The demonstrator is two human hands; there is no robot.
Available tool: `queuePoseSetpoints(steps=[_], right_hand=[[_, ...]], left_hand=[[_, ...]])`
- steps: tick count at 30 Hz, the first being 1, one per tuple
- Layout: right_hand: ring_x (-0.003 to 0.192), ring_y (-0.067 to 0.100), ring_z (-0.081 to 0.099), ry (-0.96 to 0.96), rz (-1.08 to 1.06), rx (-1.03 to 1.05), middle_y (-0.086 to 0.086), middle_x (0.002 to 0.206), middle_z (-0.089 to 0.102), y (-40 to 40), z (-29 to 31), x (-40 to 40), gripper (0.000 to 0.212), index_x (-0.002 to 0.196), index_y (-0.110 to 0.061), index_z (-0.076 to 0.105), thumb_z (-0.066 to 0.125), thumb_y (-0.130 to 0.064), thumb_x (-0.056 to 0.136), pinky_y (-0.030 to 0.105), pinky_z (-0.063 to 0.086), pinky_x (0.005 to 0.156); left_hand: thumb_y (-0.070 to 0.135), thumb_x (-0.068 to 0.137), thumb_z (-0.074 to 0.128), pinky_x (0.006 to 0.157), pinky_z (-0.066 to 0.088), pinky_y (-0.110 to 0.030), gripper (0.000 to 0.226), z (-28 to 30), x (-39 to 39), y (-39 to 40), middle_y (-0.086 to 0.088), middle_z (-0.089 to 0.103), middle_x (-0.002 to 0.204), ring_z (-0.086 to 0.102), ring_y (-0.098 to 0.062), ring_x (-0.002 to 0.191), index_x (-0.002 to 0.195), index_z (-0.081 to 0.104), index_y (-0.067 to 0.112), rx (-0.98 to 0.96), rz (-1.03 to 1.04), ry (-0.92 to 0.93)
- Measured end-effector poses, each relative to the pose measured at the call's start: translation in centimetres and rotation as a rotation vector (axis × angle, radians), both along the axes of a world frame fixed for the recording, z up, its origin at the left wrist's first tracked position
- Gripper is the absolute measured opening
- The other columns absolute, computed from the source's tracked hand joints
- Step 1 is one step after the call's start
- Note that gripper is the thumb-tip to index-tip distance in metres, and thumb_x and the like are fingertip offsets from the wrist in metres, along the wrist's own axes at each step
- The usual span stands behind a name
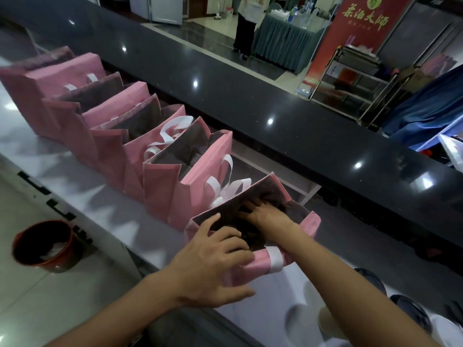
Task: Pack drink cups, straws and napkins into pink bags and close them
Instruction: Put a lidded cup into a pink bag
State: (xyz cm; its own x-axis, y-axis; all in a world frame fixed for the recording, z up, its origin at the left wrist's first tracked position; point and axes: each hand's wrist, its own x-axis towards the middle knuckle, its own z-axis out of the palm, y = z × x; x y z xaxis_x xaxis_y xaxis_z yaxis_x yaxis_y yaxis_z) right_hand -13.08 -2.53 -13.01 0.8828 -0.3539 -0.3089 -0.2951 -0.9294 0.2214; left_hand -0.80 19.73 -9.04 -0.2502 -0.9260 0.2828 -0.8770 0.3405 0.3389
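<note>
Reaching into the nearest pink bag (pixel 253 269), your right hand (pixel 263 212) lies inside its dark mouth with the fingers spread and fairly straight; what they touch in there is too dark to tell. Your left hand (pixel 213 259) pinches the near rim of that same bag, thumb over the edge and fingers curled against the outside wall.

Count the bags: the one you hold, plus a row of about six more pink bags (pixel 160 156) standing side by side on the white counter (pixel 82 196), running from your bag toward the counter's far left end. Some stand open, some are folded shut at the top. White handles (pixel 175 128) stick up from several of them.

At the counter's near right corner, two dark cup lids (pixel 411 311) show beside your right forearm, with a pale cup (pixel 325 319) partly hidden under the arm.

Behind the bags runs a raised black ledge (pixel 250 96) along the counter's far edge. Beyond it stands a red banner (pixel 358 33) with yellow Chinese characters, which I cannot read for certain. One person (pixel 246 23) stands by a green-skirted table (pixel 283 43). On the floor to your left sits a red bucket (pixel 47 246).
</note>
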Motion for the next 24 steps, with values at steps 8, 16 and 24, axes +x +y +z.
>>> queuePoseSetpoints(steps=[8,16,24], right_hand=[[0.110,0.020,0.063,-0.259,-0.192,0.241,-0.002,0.128,0.065,1.0,4.3,-0.7,0.046,0.132,-0.028,0.060,0.069,-0.017,0.088,0.037,0.055,0.094],[0.110,0.019,0.060,-0.513,-0.353,0.243,-0.002,0.121,0.067,1.6,9.2,-5.0,0.026,0.123,-0.023,0.067,0.054,-0.024,0.101,0.039,0.051,0.096],[0.128,0.017,0.048,-0.788,-0.458,0.221,-0.005,0.137,0.060,1.3,8.3,-10.3,0.032,0.128,-0.023,0.064,0.060,-0.033,0.098,0.042,0.042,0.107]], left_hand=[[0.045,0.080,0.067,0.103,0.042,-0.051,0.041,-1.9,-0.6,-1.5,0.009,0.069,0.106,0.062,-0.019,0.109,0.118,0.068,0.030,-0.188,-0.008,-0.179],[0.048,0.084,0.064,0.105,0.039,-0.054,0.049,-1.9,-2.8,-6.0,0.007,0.068,0.113,0.059,-0.020,0.111,0.129,0.061,0.029,-0.112,0.102,-0.210],[0.053,0.079,0.058,0.103,0.040,-0.047,0.059,-0.2,-3.8,-9.1,0.007,0.066,0.125,0.059,-0.020,0.116,0.133,0.057,0.029,-0.096,0.174,-0.182]])
